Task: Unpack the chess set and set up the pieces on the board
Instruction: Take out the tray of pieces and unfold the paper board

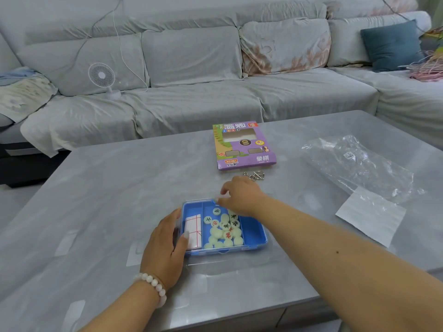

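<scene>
A blue plastic case [259,236] lies on the grey table just in front of me. Its right compartment holds several pale green round chess pieces [225,230] with red or black characters. In the left compartment is a folded white paper board [193,226] with red lines. My left hand [163,248] grips the case's left side, thumb lying over the folded board. My right hand [242,197] is at the case's far edge with its fingers curled, pinching what looks like the edge of a clear lid.
The purple cardboard chess box [244,147] lies farther back on the table, with a metal ring puzzle [254,175] before it. A clear plastic bag [354,164] and a white paper sheet [371,216] lie at right. A grey sofa with a small fan [102,76] stands behind.
</scene>
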{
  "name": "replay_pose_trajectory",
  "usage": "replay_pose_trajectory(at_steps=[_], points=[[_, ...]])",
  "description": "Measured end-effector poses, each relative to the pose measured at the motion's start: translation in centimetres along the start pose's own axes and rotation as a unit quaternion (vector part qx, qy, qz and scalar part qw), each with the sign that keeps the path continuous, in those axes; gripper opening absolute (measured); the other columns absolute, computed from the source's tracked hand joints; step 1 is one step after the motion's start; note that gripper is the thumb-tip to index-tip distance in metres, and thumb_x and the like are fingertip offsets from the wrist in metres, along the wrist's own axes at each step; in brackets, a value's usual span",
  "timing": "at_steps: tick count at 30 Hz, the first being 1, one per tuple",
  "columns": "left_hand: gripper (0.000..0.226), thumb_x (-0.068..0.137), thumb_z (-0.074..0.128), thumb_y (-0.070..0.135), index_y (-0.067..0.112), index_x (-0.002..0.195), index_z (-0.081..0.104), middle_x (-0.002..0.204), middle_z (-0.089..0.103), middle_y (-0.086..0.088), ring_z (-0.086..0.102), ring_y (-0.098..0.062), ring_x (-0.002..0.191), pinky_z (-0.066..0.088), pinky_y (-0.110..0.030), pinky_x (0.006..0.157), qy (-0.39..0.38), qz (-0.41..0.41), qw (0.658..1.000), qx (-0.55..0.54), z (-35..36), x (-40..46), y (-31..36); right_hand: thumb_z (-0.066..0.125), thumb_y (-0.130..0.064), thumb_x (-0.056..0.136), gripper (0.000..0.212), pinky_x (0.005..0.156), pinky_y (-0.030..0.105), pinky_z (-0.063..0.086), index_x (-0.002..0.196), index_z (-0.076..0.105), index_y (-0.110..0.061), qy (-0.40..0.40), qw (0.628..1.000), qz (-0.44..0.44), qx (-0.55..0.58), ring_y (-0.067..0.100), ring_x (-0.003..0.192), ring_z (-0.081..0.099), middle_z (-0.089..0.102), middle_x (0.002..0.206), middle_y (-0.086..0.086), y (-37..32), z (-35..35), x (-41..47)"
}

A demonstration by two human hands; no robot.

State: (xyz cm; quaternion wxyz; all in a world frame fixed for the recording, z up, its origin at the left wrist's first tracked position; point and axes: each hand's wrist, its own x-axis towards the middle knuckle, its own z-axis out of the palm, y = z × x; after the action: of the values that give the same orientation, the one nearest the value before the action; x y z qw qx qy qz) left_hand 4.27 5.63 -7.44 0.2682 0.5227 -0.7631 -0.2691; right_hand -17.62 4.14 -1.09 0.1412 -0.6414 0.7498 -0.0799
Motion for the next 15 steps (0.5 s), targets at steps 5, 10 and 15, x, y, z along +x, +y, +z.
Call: replay_pose_trajectory(at_steps=[5,10,15], points=[[0.069,0.080,0.031,0.057,0.032,0.144,0.023,0.143,0.041,0.005,0.047,-0.018,0.124,0.049,-0.043,0.095,0.001,-0.011,1.000,0.009,0.2,0.0,0.2,0.032,-0.065,0.090,0.061,0.105,0.045,0.030,0.123,0.058,-0.019,-0.033,0.998,0.008,-0.058,0.030,0.130,0.028,0.038,0.137,0.012,-1.3,0.5,0.4],[0.069,0.080,0.028,0.058,0.031,0.144,0.022,0.143,0.040,0.005,0.045,-0.016,0.126,0.046,-0.043,0.099,0.002,-0.012,1.000,0.018,0.1,-0.2,0.3,0.022,-0.064,0.092,0.070,0.106,0.047,0.027,0.111,0.064,-0.011,-0.050,0.998,0.024,-0.040,0.033,0.134,0.023,0.032,0.143,0.016,-1.8,0.0,1.2],[0.071,0.080,0.025,0.063,0.032,0.143,0.023,0.144,0.040,0.007,0.044,-0.015,0.126,0.045,-0.041,0.102,0.003,-0.017,0.999,0.030,0.2,-0.1,0.5,0.024,-0.064,0.092,0.067,0.104,0.047,0.031,0.098,0.063,-0.010,-0.030,0.998,0.032,-0.034,0.033,0.130,0.030,0.040,0.136,0.016,-1.8,-0.1,1.5]])
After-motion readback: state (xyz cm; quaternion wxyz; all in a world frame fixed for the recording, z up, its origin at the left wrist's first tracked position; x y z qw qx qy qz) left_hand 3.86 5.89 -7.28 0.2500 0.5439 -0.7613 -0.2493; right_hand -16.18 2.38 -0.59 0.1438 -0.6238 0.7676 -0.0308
